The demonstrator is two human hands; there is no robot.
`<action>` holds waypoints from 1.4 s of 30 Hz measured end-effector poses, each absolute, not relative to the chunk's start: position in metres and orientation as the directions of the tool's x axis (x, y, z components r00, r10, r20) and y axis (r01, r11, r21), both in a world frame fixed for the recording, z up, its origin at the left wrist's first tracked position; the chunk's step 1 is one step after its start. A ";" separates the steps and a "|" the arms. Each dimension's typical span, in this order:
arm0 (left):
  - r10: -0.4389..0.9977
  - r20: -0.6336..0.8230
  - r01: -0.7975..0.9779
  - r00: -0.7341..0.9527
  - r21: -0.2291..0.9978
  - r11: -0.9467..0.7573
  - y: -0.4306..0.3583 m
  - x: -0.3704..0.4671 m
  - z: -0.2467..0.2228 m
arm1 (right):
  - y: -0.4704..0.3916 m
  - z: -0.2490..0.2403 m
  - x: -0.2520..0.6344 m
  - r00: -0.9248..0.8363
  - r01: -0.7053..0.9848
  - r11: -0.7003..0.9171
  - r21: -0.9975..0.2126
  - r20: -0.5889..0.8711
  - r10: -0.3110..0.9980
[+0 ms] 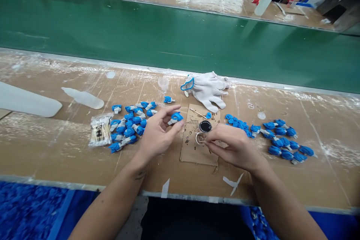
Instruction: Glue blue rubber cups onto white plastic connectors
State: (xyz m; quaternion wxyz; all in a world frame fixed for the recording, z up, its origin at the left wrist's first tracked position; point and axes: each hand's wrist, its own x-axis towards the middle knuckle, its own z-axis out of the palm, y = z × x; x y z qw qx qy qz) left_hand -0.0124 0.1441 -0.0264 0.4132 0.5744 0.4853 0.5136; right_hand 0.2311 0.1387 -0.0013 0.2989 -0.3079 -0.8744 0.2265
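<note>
- The right hand (234, 144) has its fingertips pinched together beside a clear cup (200, 138); whether they grip its rim or something thin, I cannot tell.
- The left hand (159, 135), apart from the right, clamps a blue part (176, 117) between thumb and fingers, probably to keep it steady; the fingers hide some of its body.
- Under the clear cup and the dark cup (205, 126) lies a stained cardboard piece (194, 156), perhaps to protect the desk (70, 165).
- Blue parts lie in a left group (129, 132) and a right group (281, 140), maybe to stay separate; the left hand partly covers the first.
- Beyond, a white glove (209, 88) seems put aside.
- Farthest, past the green belt (168, 37), two people are cut off by the top edge.
</note>
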 end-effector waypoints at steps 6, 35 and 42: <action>0.905 0.405 0.337 0.133 0.840 -0.425 0.131 -0.002 -0.021 | 0.136 0.009 0.240 -0.111 0.194 0.650 -0.735 0.642 0.759; 0.824 0.515 0.357 0.237 0.743 -0.566 0.127 0.004 -0.021 | 0.134 0.016 0.247 -0.255 0.167 0.705 -0.689 0.661 0.706; 0.892 0.440 0.397 0.109 0.803 -0.444 0.128 -0.009 -0.027 | 0.141 0.009 0.247 -0.719 0.363 0.750 -0.553 0.345 0.603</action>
